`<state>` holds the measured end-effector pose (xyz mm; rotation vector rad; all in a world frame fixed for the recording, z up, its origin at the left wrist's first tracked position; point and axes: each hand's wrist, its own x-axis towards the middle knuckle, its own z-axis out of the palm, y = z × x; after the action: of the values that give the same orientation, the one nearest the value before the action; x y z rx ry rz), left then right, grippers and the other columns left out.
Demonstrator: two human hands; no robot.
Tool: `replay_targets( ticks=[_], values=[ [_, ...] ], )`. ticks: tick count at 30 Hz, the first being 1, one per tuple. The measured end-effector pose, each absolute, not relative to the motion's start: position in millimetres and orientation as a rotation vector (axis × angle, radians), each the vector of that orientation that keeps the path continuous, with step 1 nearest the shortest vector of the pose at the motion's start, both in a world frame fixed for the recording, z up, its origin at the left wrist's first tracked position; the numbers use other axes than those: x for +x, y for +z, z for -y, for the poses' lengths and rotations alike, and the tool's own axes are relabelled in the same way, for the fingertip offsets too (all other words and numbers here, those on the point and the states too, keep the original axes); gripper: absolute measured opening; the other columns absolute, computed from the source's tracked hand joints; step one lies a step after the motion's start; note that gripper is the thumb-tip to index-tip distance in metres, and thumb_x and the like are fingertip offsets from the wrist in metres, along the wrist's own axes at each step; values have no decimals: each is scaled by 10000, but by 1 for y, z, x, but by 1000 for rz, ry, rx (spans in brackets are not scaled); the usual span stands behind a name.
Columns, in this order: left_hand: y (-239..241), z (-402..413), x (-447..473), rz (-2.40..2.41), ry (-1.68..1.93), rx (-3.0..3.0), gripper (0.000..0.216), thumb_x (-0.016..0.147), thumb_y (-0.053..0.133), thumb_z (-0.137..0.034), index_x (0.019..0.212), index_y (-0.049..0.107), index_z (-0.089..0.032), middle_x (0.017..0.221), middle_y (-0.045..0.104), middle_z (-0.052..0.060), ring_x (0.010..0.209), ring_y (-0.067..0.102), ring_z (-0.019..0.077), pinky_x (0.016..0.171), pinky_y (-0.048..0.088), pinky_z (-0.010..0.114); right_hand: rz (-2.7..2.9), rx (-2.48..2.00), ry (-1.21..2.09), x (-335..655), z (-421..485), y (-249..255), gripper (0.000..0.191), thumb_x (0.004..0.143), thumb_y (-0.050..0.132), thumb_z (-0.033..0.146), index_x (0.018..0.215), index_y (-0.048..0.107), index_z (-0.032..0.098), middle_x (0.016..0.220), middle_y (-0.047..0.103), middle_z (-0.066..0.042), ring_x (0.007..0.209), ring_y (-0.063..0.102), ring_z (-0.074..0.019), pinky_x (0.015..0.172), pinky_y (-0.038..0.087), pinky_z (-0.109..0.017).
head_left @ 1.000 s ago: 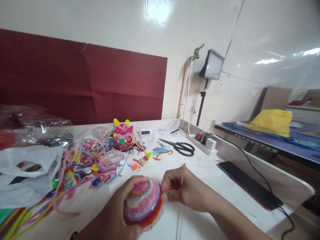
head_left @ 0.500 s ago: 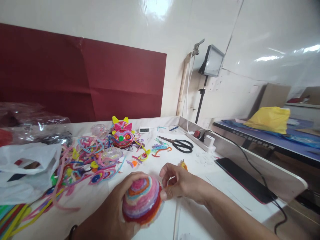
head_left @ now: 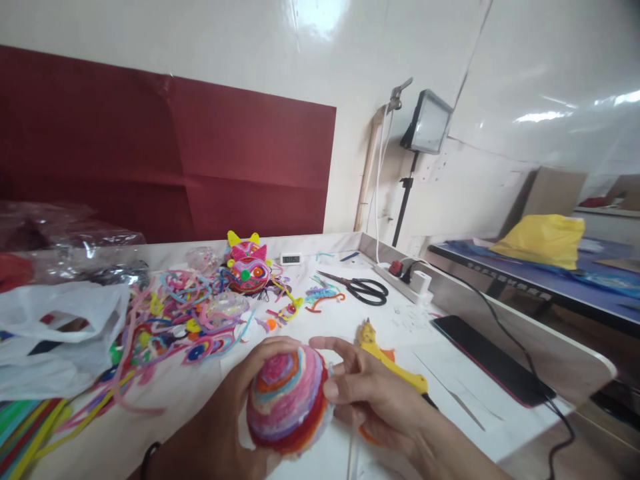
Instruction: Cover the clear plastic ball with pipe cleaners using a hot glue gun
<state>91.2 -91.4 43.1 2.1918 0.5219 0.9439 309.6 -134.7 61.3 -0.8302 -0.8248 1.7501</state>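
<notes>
A rounded, ball-like craft piece point(head_left: 287, 403) is wrapped in fuzzy pipe-cleaner bands of pink, orange, blue, cream, lilac and red. My left hand point(head_left: 240, 400) curves around its left side, fingers over the top and thumb below. At the right edge, my right hand point(head_left: 365, 387) has its thumb and curled fingers against the rim. An orange strand point(head_left: 370, 437) shows below the right hand, its other parts hidden behind it. Just beyond that hand lies a yellow glue gun point(head_left: 395, 363), partly covered by it.
Pipe cleaners and trimmings point(head_left: 185, 320) heap at left beside a white plastic bag point(head_left: 60, 333). A finished-looking colourful animal head point(head_left: 249, 270) stands behind. Black-handled scissors point(head_left: 365, 290), a small digital clock point(head_left: 291, 259), a power strip point(head_left: 410, 287) and a phone point(head_left: 493, 360) are on the table.
My right hand has shifted lower and turned, its index finger now reaching over the ball's upper right. More of the yellow glue gun shows. The ball stays in my left hand.
</notes>
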Motion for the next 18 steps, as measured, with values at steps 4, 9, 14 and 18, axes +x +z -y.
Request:
replay_targets(
  ticks=[4,9,14,18],
  values=[
    [45,94,90,-488,941,2162,875,585,715,-95,1361,370,-308,1412,456,90,1232,535,343,1076,412,464,728,-783,1707,301,142,61,702,472,848,119,1091,518,146,376,529,123,291,250,-11,346,122,-175],
    [47,92,92,-411,917,2130,907,551,694,-65,1368,378,-300,1385,479,81,1232,530,323,1052,430,428,584,-753,1666,294,147,56,701,454,888,127,1077,569,146,406,511,125,306,251,5,347,127,-140],
    [48,90,93,-308,819,1921,819,605,657,-98,1370,401,-241,1333,532,108,1209,551,325,1024,448,441,556,-734,1677,294,147,54,623,462,916,146,1008,615,138,494,511,108,344,226,22,351,119,-134],
    [45,91,95,-339,831,1885,854,595,708,-43,1367,409,-254,1353,519,110,1193,559,314,1017,453,435,550,-702,1679,295,147,49,543,513,910,146,987,646,142,522,486,106,377,223,22,373,143,-128]
  ],
)
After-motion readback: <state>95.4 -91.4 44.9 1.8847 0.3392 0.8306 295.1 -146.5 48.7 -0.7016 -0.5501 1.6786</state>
